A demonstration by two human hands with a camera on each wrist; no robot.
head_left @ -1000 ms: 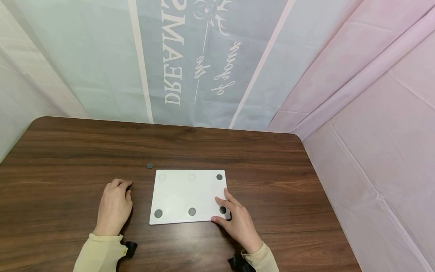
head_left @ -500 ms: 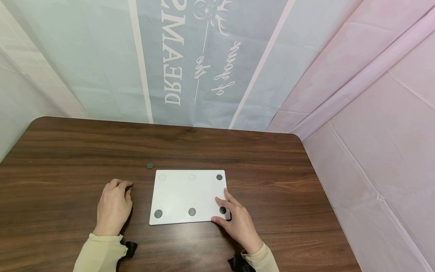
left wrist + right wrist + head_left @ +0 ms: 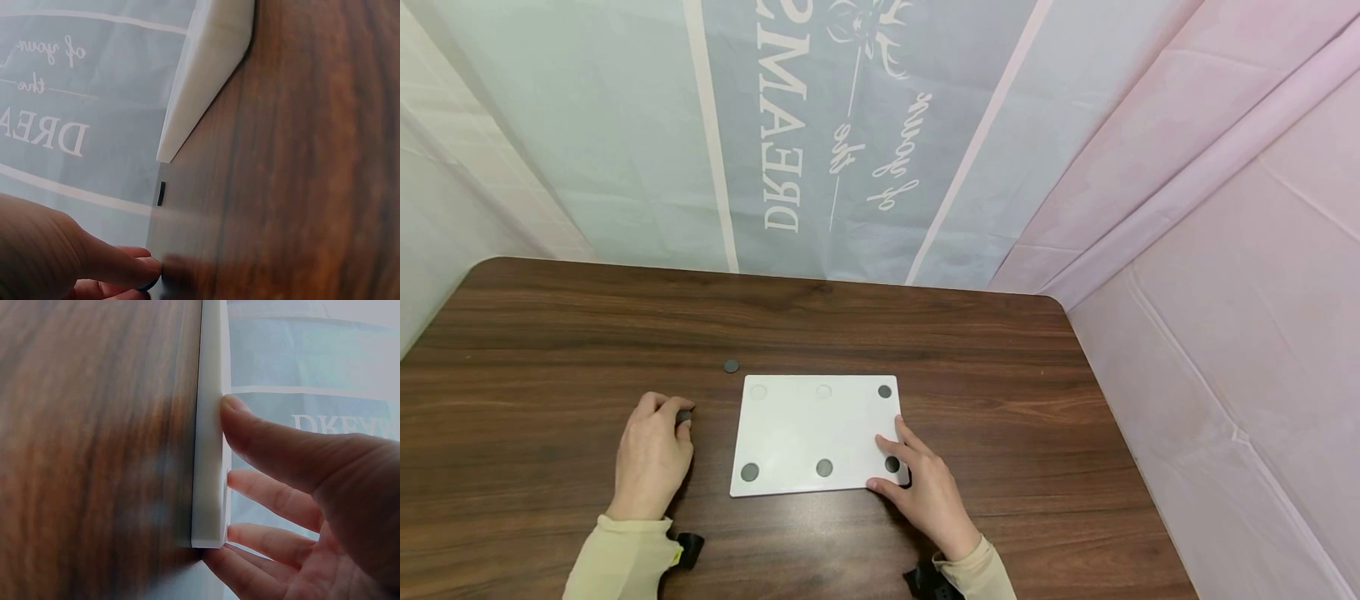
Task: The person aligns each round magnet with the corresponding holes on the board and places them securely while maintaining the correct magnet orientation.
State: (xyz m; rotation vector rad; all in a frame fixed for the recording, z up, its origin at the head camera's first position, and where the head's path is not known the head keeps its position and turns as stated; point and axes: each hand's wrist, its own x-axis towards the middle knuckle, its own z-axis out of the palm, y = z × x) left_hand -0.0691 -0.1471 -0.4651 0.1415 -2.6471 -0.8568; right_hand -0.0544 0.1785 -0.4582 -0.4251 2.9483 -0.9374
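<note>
A flat white board (image 3: 786, 433) lies on the table, with dark round discs in its near row and one dark disc (image 3: 884, 391) at its far right corner. Two bare circles show along the far edge. My left hand (image 3: 651, 458) is left of the board and pinches a dark disc (image 3: 683, 415) between thumb and fingers. In the left wrist view only that disc's edge (image 3: 149, 285) shows. My right hand (image 3: 927, 492) rests on the board's near right corner, thumb at the near edge and fingers spread over the top and right edge.
Another dark disc (image 3: 731, 366) lies loose on the wooden table (image 3: 1000, 375) beyond the board's far left corner. A printed cloth (image 3: 857, 142) hangs behind the table, and a pale pink cloth (image 3: 1225, 275) stands at the right.
The disc at my left fingertips has come further into view as the fingers shifted slightly. My right hand and the board have stayed put.
</note>
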